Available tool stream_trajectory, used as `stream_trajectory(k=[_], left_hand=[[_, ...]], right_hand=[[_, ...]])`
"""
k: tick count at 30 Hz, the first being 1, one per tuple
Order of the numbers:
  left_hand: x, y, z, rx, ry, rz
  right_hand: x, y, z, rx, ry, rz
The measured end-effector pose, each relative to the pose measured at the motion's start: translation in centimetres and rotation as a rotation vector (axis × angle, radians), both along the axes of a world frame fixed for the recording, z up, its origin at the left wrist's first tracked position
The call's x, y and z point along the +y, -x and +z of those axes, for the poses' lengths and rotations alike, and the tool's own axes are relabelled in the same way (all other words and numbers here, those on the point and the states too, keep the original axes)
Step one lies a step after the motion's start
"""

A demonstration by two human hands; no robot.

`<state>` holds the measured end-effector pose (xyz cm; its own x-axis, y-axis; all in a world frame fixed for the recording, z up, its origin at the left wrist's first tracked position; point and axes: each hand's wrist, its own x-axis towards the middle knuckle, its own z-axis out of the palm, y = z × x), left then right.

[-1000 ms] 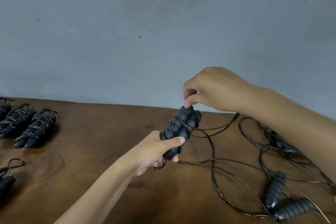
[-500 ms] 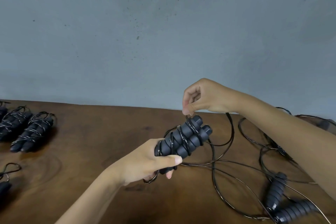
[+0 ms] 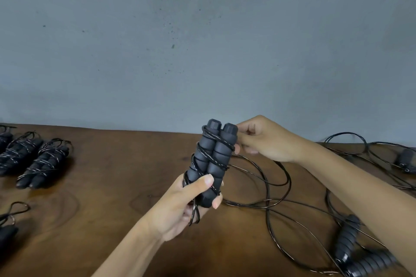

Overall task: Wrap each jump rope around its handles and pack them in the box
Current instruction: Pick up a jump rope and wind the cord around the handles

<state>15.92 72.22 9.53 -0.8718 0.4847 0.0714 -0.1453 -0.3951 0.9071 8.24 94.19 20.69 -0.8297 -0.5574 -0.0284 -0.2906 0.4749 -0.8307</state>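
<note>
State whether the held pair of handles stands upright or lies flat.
Upright: the left hand grips the handles at their base, caps pointing up, off the table.

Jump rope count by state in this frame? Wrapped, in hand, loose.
Wrapped bundles, far left: 3
Half-wrapped rope in left hand: 1
Loose ropes, right side, counted by their handles: 2
Cut-off rope at lower left edge, state unclear: 1
Total: 7

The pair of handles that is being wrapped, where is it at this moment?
In the head view, the pair of handles stands nearly upright at centre, above the wooden table; the left hand grips its lower end, and the right hand is beside its top.
</note>
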Motion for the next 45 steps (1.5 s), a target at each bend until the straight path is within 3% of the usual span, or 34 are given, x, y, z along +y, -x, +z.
stream_trajectory(k=[5, 10, 15, 20, 27, 32, 40, 45], left_hand=[[1.0, -0.7, 1.2, -0.194, -0.228, 0.05], [-0.2, 0.2, 0.7, -0.241, -0.074, 0.113], [-0.4, -0.1, 1.0, -0.244, 0.033, 0.145], [-0.8, 0.0, 1.2, -0.239, 0.18, 0.224], [-0.2, 0.7, 2.4, -0.217, 0.35, 0.222], [0.1, 1.1, 3.5, -0.225, 0.461, 0.159], [0.5, 1.6, 5.4, -0.018, 0.753, 0.094], [0.1, 2.1, 6.2, 0.086, 0.893, -0.016]], right_hand=[[0.0, -0.7, 0.2, 0.059, -0.069, -0.086], [0.8, -1.2, 0.7, 0.108, -0.097, -0.195], [0.9, -1.8, 1.8, 0.275, -0.347, -0.234], [0.9, -2.9, 3.5, 0.316, -0.378, -0.239], [-0.1, -3.9, 5.0, 0.513, -0.559, -0.112], [-1.4, -3.8, 6.2, 0.641, -0.846, 0.005], [-3.0, -3.5, 9.4, 0.934, -1.086, 0.158], [-3.6, -3.3, 9.3, 0.917, -1.263, 0.289]])
